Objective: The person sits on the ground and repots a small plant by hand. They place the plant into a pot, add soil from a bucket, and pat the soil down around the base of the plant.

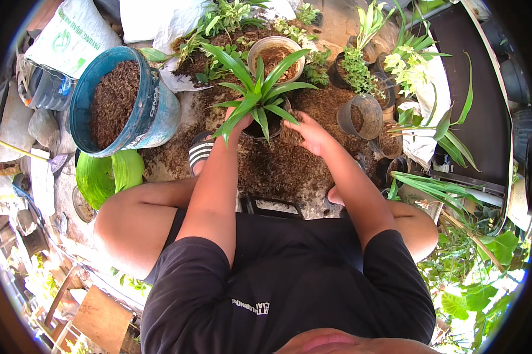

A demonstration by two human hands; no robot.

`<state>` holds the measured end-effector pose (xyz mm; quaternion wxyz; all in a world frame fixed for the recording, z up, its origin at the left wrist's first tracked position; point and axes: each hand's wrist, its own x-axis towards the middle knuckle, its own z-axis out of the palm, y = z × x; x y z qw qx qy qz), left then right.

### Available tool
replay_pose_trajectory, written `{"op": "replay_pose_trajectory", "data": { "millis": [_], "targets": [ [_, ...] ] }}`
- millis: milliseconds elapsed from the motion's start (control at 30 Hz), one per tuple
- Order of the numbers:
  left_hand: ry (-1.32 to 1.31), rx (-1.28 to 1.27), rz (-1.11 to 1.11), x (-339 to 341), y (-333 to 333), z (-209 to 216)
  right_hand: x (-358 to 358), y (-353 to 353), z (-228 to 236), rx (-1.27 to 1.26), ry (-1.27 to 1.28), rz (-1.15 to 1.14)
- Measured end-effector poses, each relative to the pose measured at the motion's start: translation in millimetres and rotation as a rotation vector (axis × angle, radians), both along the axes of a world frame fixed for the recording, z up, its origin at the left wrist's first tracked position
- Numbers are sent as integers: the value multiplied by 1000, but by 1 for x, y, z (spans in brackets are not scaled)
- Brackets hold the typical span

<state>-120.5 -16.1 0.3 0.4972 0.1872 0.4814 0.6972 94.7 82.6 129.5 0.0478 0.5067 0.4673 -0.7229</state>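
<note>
A green plant with long strap-like leaves (256, 97) stands in a dark pot (255, 129) in front of me. My left hand (237, 120) is closed at the plant's base, its fingers partly covered by the leaves. At the pot's right side is my right hand (308, 133), fingers curled around a clump of brown soil (291, 136). Loose soil (278, 168) is spread on the ground under both hands. Just beyond the plant sits a pale round pot (302, 52) with soil inside.
To the left stands a blue bucket (170, 115) of dark soil, with a bright green rounded object (127, 171) below it. Several pots, among them a grey pot (360, 115), and leafy plants line the right. A white sack (71, 38) lies at the far left.
</note>
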Motion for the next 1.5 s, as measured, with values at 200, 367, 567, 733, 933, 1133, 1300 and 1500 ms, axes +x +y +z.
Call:
{"op": "replay_pose_trajectory", "data": {
  "millis": [200,367,567,733,933,1133,1300,1500],
  "targets": [
    [-85,32,-9,-2,7,-22,-28,17,-19,154,27,252],
    [-254,48,23,-4,4,-26,-25,26,3,-15,104,141],
    [-449,125,1,-5,4,-24,-14,24,-7,170,113,239],
    [-501,165,2,-6,1,-27,6,16,-16,-63,367,-102],
    [-423,92,61,-8,4,-18,76,-40,-117,528,-225,834],
    [120,-86,-79,3,-10,22,45,-112,-95,932,-541,1152],
    [278,-6,-61,3,-7,12,-19,-140,-76,1055,-200,1228],
    [1196,-119,-120,-8,-12,5,-30,-136,-98,1121,-179,1536]
  ]
}}
